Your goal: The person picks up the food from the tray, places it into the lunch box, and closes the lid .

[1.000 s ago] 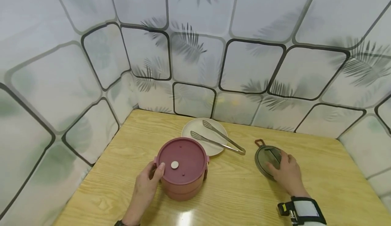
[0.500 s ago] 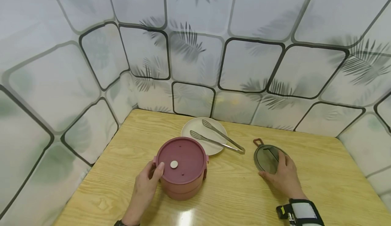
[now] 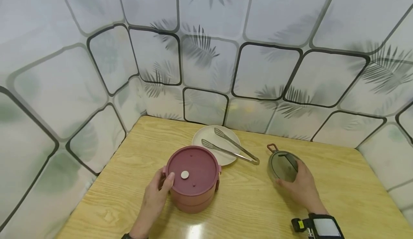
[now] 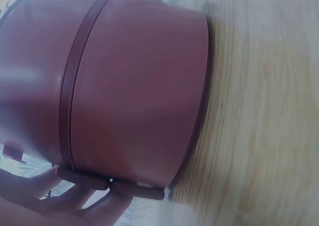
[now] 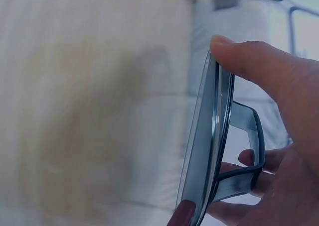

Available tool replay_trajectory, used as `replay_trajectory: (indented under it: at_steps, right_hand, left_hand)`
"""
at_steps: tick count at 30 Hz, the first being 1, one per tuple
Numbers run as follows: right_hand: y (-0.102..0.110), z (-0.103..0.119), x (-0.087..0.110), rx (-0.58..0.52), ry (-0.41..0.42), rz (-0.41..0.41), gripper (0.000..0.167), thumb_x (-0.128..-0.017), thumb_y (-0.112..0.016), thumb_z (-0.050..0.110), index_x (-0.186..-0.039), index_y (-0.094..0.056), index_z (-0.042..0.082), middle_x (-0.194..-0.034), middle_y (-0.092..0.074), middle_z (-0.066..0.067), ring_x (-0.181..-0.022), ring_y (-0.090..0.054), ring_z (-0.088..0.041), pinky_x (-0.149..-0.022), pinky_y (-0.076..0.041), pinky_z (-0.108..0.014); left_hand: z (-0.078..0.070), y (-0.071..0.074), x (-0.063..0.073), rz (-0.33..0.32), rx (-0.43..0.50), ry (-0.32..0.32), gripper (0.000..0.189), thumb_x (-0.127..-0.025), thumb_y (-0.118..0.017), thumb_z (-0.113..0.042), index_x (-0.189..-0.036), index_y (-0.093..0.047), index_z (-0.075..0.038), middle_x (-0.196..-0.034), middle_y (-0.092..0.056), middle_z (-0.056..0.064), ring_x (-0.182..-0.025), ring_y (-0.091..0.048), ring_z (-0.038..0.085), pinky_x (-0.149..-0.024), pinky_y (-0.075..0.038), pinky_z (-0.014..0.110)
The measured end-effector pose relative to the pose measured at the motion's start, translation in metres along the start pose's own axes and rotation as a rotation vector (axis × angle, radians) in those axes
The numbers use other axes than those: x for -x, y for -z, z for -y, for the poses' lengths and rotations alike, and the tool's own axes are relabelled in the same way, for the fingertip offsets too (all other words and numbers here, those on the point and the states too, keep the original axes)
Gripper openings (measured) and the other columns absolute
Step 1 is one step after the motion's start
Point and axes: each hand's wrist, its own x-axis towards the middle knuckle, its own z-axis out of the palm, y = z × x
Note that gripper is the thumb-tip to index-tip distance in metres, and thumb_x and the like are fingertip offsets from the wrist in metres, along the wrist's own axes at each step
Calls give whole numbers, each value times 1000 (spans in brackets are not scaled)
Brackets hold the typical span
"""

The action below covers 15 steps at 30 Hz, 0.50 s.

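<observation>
A round maroon lunch box [image 3: 196,167] with a pale knob on its lid stands upright on the wooden table. My left hand [image 3: 155,194] grips its left side, thumb at the lid's rim and fingers at the side clip, as the left wrist view also shows. At the right, my right hand [image 3: 303,188] holds a round, greyish see-through lid [image 3: 281,167] with a dark arched handle and a red-brown loop at its far edge. In the right wrist view the thumb presses the rim of the lid [image 5: 207,126], fingers lie about the handle, and a shadow falls on the tabletop beyond.
Behind the lunch box lies a white plate [image 3: 198,135], partly covered by it in the head view. Metal tongs [image 3: 226,150] lie across the plate, their joined end reaching past its right rim. A patterned wall covering [image 3: 206,106] rises along the table's back and left edges.
My right hand has shifted its grip on the lid, the thumb moving from its top to the near rim, and the lid has risen slightly. The left hand and lunch box stay put.
</observation>
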Motion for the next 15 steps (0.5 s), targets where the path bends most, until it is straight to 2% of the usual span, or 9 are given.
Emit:
replay_trajectory:
  at_steps: [3, 7, 9, 15]
  right_hand:
    - [5, 17, 1, -35, 23, -17, 117, -78, -81, 48, -152, -13, -13, -149, -25, -44, -132, -30, -60, -102, -34, -72]
    - [7, 48, 5, -125, 70, -3, 117, -78, -81, 48, -155, -11, -6, -153, -23, -39, -137, -29, -57, -103, -34, -72]
    - [8, 63, 7, -168, 96, 9, 117, -78, -81, 48, -156, -11, -3, -155, -23, -35, -139, -28, -55, -104, -34, -71]
    - [5, 103, 10, -203, 225, 11, 111, -78, -82, 45, -157, -16, 5, -157, -26, -28, -140, -32, -50, -104, -37, -69]
  left_hand:
    - [-1, -1, -1, 25, 61, -14, 47, -103, -50, -36, -145, -47, -14, -141, -55, 19, -131, -53, 36, -108, -44, 51]
    - [-1, -1, -1, 54, 148, -21, 47, -104, -48, -31, -149, -40, -18, -148, -49, 15, -135, -47, 29, -106, -43, 30]
    - [-2, -2, -2, 50, 163, -25, 49, -104, -49, -31, -150, -38, -21, -150, -47, 12, -137, -45, 27, -106, -42, 27]
    - [-6, 0, 0, 37, 184, -16, 49, -101, -55, -35, -147, -42, -28, -152, -44, 8, -141, -41, 31, -112, -38, 52]
